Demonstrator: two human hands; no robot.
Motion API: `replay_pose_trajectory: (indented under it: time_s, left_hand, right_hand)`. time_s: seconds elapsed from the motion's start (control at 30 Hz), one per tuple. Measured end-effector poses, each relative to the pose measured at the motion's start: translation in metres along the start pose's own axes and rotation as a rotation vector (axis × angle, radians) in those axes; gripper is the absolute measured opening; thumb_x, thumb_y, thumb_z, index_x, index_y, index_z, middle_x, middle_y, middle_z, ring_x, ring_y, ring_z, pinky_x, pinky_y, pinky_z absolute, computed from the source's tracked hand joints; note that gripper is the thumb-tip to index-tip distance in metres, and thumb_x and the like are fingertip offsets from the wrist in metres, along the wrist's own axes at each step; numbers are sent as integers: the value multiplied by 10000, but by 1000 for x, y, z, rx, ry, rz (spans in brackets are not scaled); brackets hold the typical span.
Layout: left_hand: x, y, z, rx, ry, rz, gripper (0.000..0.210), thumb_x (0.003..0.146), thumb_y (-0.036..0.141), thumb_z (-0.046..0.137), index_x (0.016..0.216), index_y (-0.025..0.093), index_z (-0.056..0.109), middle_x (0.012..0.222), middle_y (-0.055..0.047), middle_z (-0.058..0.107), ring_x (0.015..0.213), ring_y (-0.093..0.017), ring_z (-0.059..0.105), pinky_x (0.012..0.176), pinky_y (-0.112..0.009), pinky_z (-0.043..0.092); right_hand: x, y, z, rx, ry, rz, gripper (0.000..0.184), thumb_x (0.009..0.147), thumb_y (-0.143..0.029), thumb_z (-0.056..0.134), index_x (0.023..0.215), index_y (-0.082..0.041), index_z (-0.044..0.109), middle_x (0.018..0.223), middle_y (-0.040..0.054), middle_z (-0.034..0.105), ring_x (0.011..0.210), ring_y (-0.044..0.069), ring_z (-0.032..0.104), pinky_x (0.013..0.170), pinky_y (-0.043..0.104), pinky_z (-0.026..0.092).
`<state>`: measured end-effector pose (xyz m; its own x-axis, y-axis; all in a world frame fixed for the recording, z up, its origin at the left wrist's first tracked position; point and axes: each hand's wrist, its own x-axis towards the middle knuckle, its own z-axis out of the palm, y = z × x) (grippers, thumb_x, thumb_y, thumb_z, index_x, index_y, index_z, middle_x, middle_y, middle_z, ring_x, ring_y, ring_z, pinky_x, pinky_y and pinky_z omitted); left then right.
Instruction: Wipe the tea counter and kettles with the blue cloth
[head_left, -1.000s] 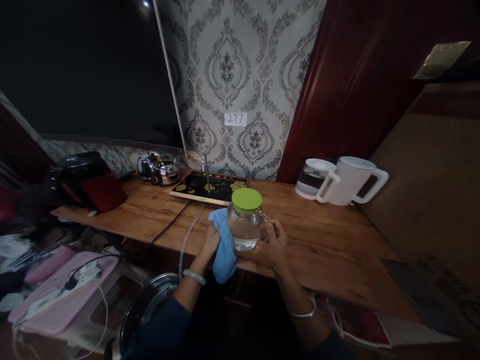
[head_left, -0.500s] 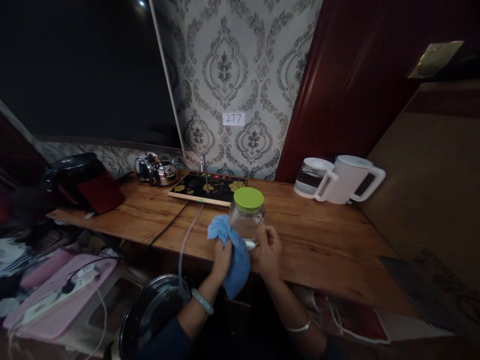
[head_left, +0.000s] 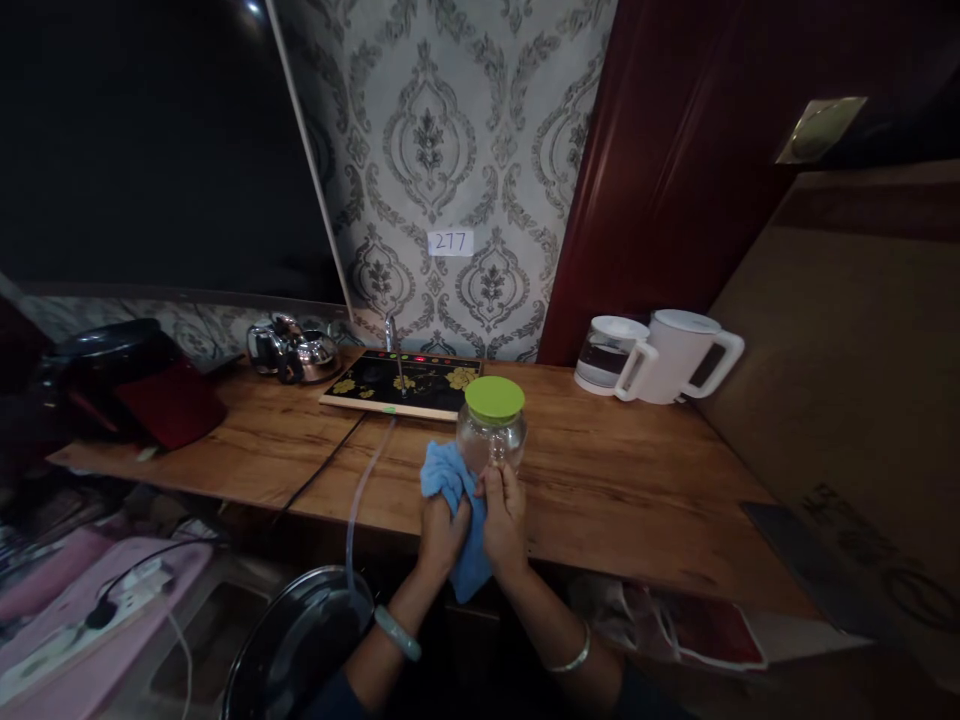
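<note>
A clear glass pitcher (head_left: 480,440) with a flat green lid (head_left: 495,398) is at the front middle of the wooden table, its handle turned toward me. My right hand (head_left: 504,510) is closed round the handle. In my left hand (head_left: 442,530) is a bunched blue cloth (head_left: 472,560), pressed against the left side of the pitcher; part of it hangs below the table's front edge. The lower part of the pitcher is hidden by the cloth and my hands, so I cannot tell whether its base touches the table.
Behind the pitcher lies a black flowered induction cooker panel (head_left: 405,385) with a spout. Steel kettles (head_left: 311,355) stand left of it, two white-handled jugs (head_left: 679,355) to the right. A clear hose (head_left: 356,500) runs down to a black bucket (head_left: 251,640). A power strip (head_left: 112,605) rests on a pink stool.
My right hand and the handle have swung left, toward the front of the pitcher. The cloth now sits closer against the glass. My view has shifted slightly to the right.
</note>
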<state>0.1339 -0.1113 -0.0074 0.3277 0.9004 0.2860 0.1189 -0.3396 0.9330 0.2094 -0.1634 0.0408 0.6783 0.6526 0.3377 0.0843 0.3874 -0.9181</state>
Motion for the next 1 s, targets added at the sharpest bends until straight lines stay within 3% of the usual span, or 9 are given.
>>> replay_pose_trajectory:
  time_s: [0.2,0.3,0.4,0.47,0.63,0.7,0.83,0.9,1.0]
  left_hand:
    - [-43,12,-6,-45,-213,-122,250,716,381,657,848,171,693,884,-74,734,858,-238,681,825,-371,548]
    - [-54,22,-7,-224,-295,-283,362,738,461,674,911,143,692,894,-77,731,882,-245,683,830,-360,548]
    - [-57,38,-2,-382,-343,-393,453,755,500,686,1034,143,683,979,-89,727,953,-254,673,876,-366,535]
    - [-54,51,2,-442,-433,-430,485,752,511,699,1083,157,682,1020,-96,722,992,-258,664,894,-369,529]
    - [-34,79,-4,-368,-787,-273,410,774,491,693,1031,173,720,1039,-90,718,1046,-245,641,955,-356,494]
    - [-22,86,-14,-268,-684,-195,379,777,482,690,981,165,726,952,-87,728,946,-233,659,881,-345,516]
    - [5,90,-24,-155,-209,-37,389,788,483,669,1005,161,694,919,-76,722,862,-202,656,808,-309,513]
    - [16,88,-19,-168,-154,20,418,793,497,655,1039,160,670,943,-73,716,873,-192,652,784,-287,506]
    - [26,86,-5,-153,-269,44,424,840,544,577,967,151,673,824,-51,699,771,-164,633,702,-258,486]
  right_hand:
    - [-12,7,-31,-73,-16,-50,253,935,-441,493,1014,-227,603,955,24,654,915,176,616,835,315,485]
    - [-35,14,-63,-182,-47,-117,433,900,-425,560,1291,-243,515,1292,89,588,1218,247,542,1036,429,421]
    - [-60,20,-90,-308,-288,-90,776,759,-417,738,1446,-267,409,1479,108,466,1357,314,439,1105,496,376]
    - [-69,23,-102,-345,-338,-37,789,721,-380,768,1435,-285,446,1468,97,494,1351,324,457,1101,509,390]
    - [-57,22,-128,-189,-126,92,527,718,-374,732,1225,-266,636,1250,84,674,1156,310,625,985,490,498]
    - [-40,16,-138,-181,-21,106,521,683,-369,749,1182,-252,655,1227,84,683,1144,309,624,987,485,489]
    - [6,14,-143,-166,197,125,591,656,-340,732,1222,-219,609,1210,90,676,1112,288,621,981,469,482]
    - [31,22,-134,-128,190,141,625,646,-340,718,1241,-201,588,1192,95,676,1072,278,629,950,464,496]
    - [58,41,-112,-93,66,122,602,636,-326,704,1214,-194,601,1219,93,659,1100,267,614,968,459,482]
